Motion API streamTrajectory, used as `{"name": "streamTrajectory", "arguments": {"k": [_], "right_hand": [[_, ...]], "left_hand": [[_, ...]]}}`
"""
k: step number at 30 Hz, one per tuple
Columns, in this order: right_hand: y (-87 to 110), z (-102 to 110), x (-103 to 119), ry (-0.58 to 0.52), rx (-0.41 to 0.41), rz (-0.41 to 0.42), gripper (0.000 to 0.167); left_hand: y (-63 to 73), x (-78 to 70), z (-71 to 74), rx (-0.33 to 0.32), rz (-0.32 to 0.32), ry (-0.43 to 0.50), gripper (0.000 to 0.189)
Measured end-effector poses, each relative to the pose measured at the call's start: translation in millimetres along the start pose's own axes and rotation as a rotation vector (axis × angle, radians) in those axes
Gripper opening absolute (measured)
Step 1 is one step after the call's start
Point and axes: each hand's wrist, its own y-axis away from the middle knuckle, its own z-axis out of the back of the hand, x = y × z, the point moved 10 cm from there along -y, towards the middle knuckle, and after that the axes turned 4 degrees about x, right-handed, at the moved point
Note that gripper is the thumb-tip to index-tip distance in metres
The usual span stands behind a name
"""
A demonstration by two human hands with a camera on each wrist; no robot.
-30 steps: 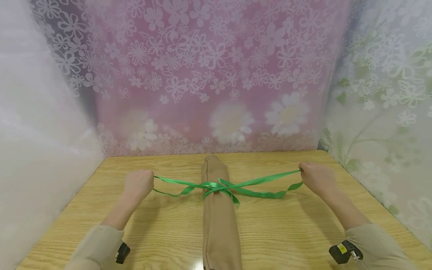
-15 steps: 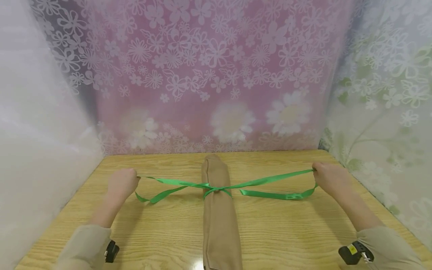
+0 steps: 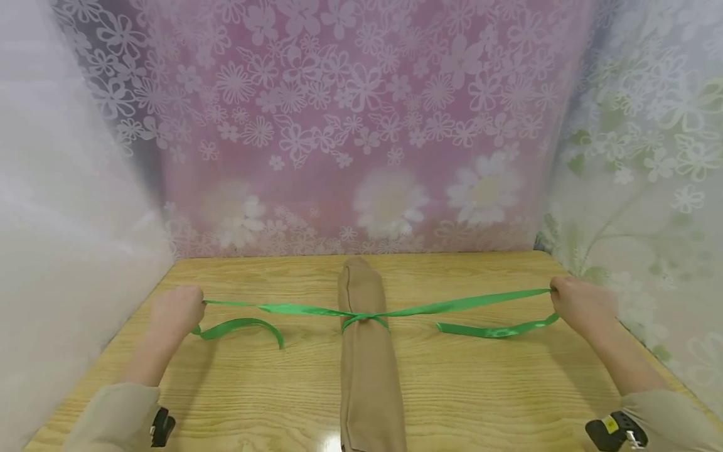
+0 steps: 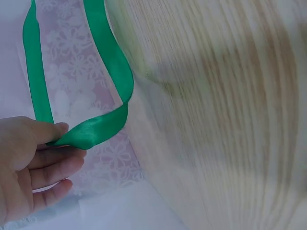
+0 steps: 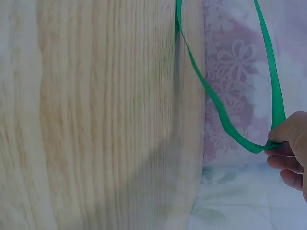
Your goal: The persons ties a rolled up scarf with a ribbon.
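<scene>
A green satin ribbon [image 3: 463, 306] circles a long rolled bundle of brown cloth [image 3: 369, 383] and crosses at a small knot on its top. At the left my left hand [image 3: 179, 311] pinches one strand between thumb and fingers. My right hand [image 3: 582, 307] pinches the other strand at the right. Both strands stretch nearly straight from the knot. A loose tail drops from each hand toward the table. In the left wrist view, the ribbon [image 4: 91, 132] folds at the thumb of my left hand [image 4: 29, 163]. The right wrist view has the ribbon [image 5: 276, 86] in my right fingertips [image 5: 280, 134].
The bundle lies lengthwise down the middle of a wood-grain table [image 3: 282, 389]. A pink flowered curtain [image 3: 316, 125] hangs behind the table's back edge. Pale sheets flank both sides, the right one [image 3: 644, 188] flowered. A black wrist camera [image 3: 615, 432] sits on the right forearm.
Both hands have moved outward, away from the bundle, each still gripping its ribbon strand. The loops have pulled out of the knot, leaving loose tails, and the crossing has tightened.
</scene>
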Motion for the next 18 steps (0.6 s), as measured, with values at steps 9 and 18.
{"name": "streamTrajectory", "arguments": {"k": [9, 18], "right_hand": [[11.1, 14, -11, 0.08, -0.161, 0.035, 0.037], [11.9, -3, -29, 0.035, 0.005, -0.073, 0.032]], "left_hand": [[8.2, 13.9, -0.5, 0.014, 0.016, -0.017, 0.032], [7.2, 30.4, -14.1, 0.135, 0.067, -0.024, 0.025]]}}
